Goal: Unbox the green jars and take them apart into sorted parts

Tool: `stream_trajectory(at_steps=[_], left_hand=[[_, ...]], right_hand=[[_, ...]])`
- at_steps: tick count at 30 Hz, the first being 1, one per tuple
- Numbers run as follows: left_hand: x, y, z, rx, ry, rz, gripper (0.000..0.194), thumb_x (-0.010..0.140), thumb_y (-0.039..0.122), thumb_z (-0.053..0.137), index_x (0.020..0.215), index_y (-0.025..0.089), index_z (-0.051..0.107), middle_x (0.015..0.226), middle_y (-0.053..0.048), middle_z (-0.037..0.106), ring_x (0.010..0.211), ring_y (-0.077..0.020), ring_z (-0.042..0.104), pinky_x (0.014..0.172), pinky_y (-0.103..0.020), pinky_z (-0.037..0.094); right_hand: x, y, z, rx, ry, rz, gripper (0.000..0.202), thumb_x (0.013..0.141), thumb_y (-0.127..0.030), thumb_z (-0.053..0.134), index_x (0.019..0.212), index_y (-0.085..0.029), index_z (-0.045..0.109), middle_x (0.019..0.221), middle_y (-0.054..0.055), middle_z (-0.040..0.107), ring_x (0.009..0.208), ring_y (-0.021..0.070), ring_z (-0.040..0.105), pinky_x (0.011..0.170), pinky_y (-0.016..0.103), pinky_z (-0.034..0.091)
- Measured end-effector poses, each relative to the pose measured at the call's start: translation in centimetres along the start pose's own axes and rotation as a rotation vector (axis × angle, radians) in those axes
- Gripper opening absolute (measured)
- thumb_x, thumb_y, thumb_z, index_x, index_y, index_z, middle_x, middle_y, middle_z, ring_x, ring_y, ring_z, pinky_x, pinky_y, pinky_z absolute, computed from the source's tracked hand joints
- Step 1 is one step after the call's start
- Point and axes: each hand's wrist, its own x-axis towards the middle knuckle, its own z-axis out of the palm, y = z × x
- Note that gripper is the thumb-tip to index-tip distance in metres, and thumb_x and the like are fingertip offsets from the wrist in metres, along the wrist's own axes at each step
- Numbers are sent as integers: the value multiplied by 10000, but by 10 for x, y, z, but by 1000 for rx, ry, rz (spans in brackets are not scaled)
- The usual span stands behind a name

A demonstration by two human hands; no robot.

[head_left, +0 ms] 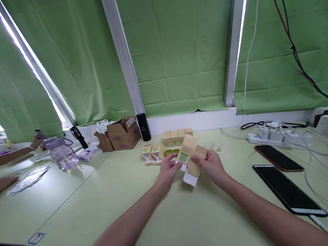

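Near edge of bench (185, 222) first; then left hand (167, 172), fingers pinching the carton's left edge. Right hand (214, 167) pinches the right flap, thumb on the face, other fingers mostly hidden. Carton (189, 159) is between the two hands, tilted, held up over the middle of the bench, panels splayed, white flap (190, 179) hanging on the near side.

Step looks like folding the carton into shape, not done yet. Next move probably calls for bending panels up along the creases, left hand steadying; thin card could buckle if forced.

Farther, to the left: two open boxes (158, 153), with green pieces (168, 152) just right of them. Clear tray (214, 146) right of the carton. Farthest: row of closed boxes (174, 138) near the wall.
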Motion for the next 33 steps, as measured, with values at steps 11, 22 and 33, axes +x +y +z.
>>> stream_trajectory(at_steps=[11,22,33], left_hand=[[-5,8,5,75,-37,60,432,755,497,848,977,172,670,857,-56,761,776,-195,700,767,-304,522],[1,12,-3,263,135,276,345,780,493,816,780,188,655,745,-19,689,683,-165,621,684,-300,500],[-6,32,-24,1007,160,1165,214,887,186,700,976,359,789,1040,-44,799,916,-249,682,833,-429,481]], right_hand=[[-1,5,-1,-47,39,-20,536,617,-564,889,976,-209,709,988,102,806,870,320,769,749,461,659],[-5,4,-6,-52,-31,-219,429,856,-612,693,1070,-241,658,1057,90,781,1010,272,720,868,392,570],[16,34,-29,-253,163,-167,335,862,-507,613,1033,-222,660,938,55,724,757,203,588,672,315,458]])
